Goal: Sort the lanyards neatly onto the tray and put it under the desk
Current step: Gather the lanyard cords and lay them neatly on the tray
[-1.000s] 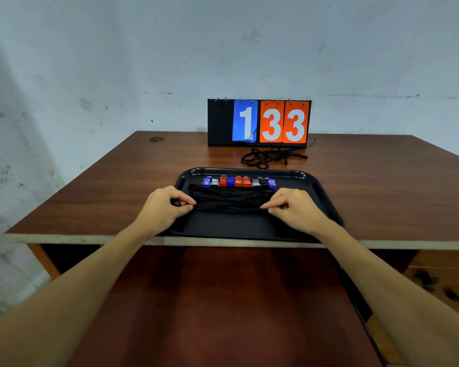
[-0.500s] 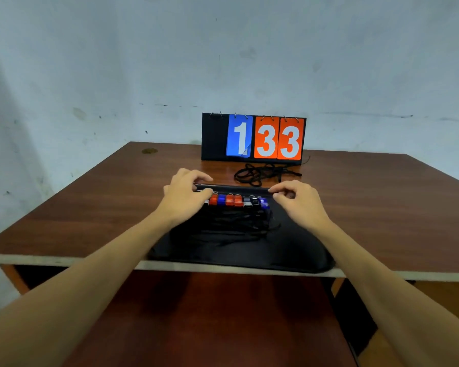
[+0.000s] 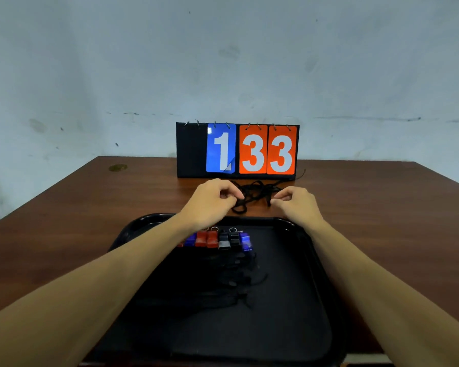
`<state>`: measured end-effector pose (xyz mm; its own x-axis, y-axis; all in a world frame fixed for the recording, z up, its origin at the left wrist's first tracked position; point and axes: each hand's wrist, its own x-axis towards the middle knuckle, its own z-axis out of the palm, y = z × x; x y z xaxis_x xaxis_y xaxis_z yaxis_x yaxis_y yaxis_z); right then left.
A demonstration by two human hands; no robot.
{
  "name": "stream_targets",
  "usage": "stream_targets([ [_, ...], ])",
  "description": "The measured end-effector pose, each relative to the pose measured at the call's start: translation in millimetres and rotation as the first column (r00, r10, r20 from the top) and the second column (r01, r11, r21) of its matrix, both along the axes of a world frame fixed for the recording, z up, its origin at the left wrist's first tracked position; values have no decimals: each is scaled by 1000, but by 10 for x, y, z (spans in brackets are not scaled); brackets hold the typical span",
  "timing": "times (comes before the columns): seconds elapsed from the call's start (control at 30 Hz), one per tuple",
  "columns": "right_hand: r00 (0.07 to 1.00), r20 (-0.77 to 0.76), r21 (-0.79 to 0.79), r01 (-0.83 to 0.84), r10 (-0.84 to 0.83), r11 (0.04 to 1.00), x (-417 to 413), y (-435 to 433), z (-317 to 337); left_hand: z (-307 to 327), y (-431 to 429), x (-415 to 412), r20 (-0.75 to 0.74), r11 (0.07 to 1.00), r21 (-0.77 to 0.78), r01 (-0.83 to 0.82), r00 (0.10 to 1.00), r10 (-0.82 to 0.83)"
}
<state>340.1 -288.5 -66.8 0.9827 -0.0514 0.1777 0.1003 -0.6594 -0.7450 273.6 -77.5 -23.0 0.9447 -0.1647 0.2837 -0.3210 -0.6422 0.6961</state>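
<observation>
A black tray lies on the brown desk at its near edge. In the tray, a row of lanyards shows red, blue, grey and black clips side by side, and their black cords run toward me. Beyond the tray's far rim, a loose tangle of black lanyard cords lies on the desk. Both arms reach over the tray. My left hand pinches the tangle's left edge. My right hand pinches a cord end at its right side. My left forearm hides the leftmost clips.
A flip scoreboard reading 1 33 stands behind the tangle, against a pale wall. A small round mark sits on the desk at the far left. Bare desk surface spreads to both sides of the tray.
Both hands left the tray's far rim and moved forward onto the loose cord tangle. The view dropped and closed in, so the tray now fills the lower frame.
</observation>
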Motion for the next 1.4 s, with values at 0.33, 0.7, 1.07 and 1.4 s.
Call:
stream_targets([
  [0.33,998,-43,-273,-58,48,960,341,75,-77,-110,-193,274,-31,1000,20,15,999,-14],
  [0.7,956,255,341,54,-148,938,-199,114,502,261,26,-146,17,1000,-5,-4,1000,4],
  [1.07,869,435,663,-134,-234,736,-864,421,1334,697,46,-749,-4,998,-55,16,1000,-16],
  [1.4,832,550,669,-383,-77,637,-1350,586,1739,950,-123,-1026,9,996,-87,28,1000,-28],
])
